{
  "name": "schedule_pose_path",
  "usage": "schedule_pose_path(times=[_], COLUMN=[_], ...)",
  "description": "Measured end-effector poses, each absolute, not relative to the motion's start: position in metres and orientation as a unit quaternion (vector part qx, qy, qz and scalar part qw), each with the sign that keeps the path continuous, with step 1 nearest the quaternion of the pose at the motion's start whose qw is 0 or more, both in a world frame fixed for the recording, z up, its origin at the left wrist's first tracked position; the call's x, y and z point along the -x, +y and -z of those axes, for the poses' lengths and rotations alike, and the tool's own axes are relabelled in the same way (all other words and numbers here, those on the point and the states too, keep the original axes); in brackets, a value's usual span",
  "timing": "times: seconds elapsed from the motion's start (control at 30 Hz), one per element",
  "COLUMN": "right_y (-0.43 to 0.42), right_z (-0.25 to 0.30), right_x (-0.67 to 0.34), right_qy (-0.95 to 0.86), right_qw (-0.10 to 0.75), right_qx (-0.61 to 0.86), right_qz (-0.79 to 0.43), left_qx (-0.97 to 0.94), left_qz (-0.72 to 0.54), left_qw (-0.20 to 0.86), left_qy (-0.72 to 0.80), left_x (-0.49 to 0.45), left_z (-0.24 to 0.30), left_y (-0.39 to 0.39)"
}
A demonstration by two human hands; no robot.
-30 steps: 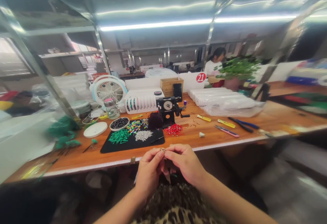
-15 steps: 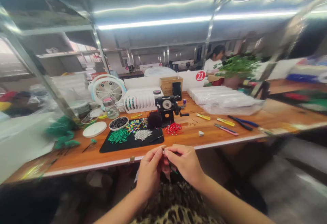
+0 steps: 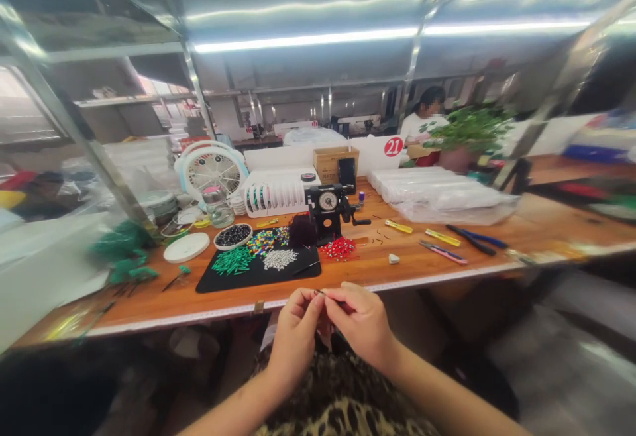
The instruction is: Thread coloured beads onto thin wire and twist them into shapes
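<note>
My left hand point(image 3: 297, 330) and my right hand point(image 3: 362, 322) meet fingertip to fingertip just in front of the table edge. Both are closed in a pinch on one small dark, thin piece point(image 3: 318, 292), too small to name. Beyond them a black mat point(image 3: 248, 280) carries green tube-like pieces point(image 3: 232, 261), silvery beads point(image 3: 279, 260) and multicoloured beads point(image 3: 263, 242). A white dish of black beads point(image 3: 233, 236) sits at the mat's back left. Red pieces point(image 3: 338, 249) lie in a heap right of the mat, by a black hand-cranked winder with a dial point(image 3: 328, 204).
Right on the wooden table point(image 3: 298, 295) lie yellow-handled tools point(image 3: 442, 237), a pink-handled tool point(image 3: 444, 252) and blue-and-black pliers point(image 3: 477, 238). Wrapped white rolls point(image 3: 442, 191) are behind. A fan point(image 3: 212, 174) and white rack point(image 3: 278, 194) stand at back left. Another person point(image 3: 426, 118) sits beyond.
My fingertips have shifted slightly on the small piece, and the green bit seen under my right hand no longer shows. The view has moved a little.
</note>
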State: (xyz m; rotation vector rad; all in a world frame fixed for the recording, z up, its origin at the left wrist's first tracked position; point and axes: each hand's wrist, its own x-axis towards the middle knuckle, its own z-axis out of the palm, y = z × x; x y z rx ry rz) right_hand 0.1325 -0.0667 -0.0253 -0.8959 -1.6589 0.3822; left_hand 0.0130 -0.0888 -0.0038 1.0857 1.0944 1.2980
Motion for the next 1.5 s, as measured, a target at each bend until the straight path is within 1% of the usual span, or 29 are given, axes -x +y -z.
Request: schedule_pose_path(times=[0.07,0.17,0.23,0.3,0.37,0.57,0.67,0.9,1.0,1.1,1.2,1.4,1.5], right_y=[-0.067,-0.068,-0.069,-0.070,-0.070,-0.071,-0.070,-0.072,-0.073,-0.072,-0.071,-0.070,-0.070], right_z=[0.025,0.022,0.018,0.013,0.010,0.008,0.010,0.009,0.008,0.008,0.007,0.008,0.011], right_x=[-0.133,-0.137,-0.140,-0.142,-0.143,-0.142,-0.144,-0.151,-0.152,-0.150,-0.150,-0.156,-0.158], right_qy=[-0.712,-0.720,-0.724,-0.730,-0.729,-0.701,-0.717,-0.794,-0.802,-0.793,-0.785,-0.807,-0.819], right_qw=[0.562,0.533,0.519,0.511,0.508,0.496,0.489,0.442,0.434,0.433,0.434,0.437,0.434], right_qx=[0.383,0.378,0.367,0.356,0.352,0.375,0.367,0.344,0.343,0.344,0.347,0.323,0.319], right_qz=[-0.176,-0.233,-0.266,-0.283,-0.295,-0.349,-0.335,-0.237,-0.226,-0.257,-0.273,-0.232,-0.198], left_qx=[-0.487,-0.540,-0.548,-0.532,-0.524,-0.580,-0.567,-0.609,-0.582,-0.543,-0.525,-0.435,-0.407], left_qz=[-0.543,-0.534,-0.518,-0.505,-0.500,-0.500,-0.492,-0.436,-0.428,-0.427,-0.437,-0.455,-0.453], left_qw=[0.491,0.426,0.441,0.494,0.523,0.445,0.441,0.400,0.445,0.513,0.520,0.602,0.622], left_qy=[0.477,0.492,0.486,0.467,0.450,0.464,0.491,0.529,0.528,0.510,0.513,0.491,0.492], left_x=[-0.011,-0.005,-0.001,0.001,0.002,-0.001,-0.001,0.003,0.002,0.001,0.001,-0.002,-0.003], left_z=[0.003,0.001,-0.001,-0.002,-0.004,-0.007,-0.006,-0.013,-0.016,-0.017,-0.015,-0.016,-0.020], left_y=[-0.087,-0.086,-0.086,-0.088,-0.091,-0.091,-0.089,-0.092,-0.090,-0.087,-0.084,-0.087,-0.089])
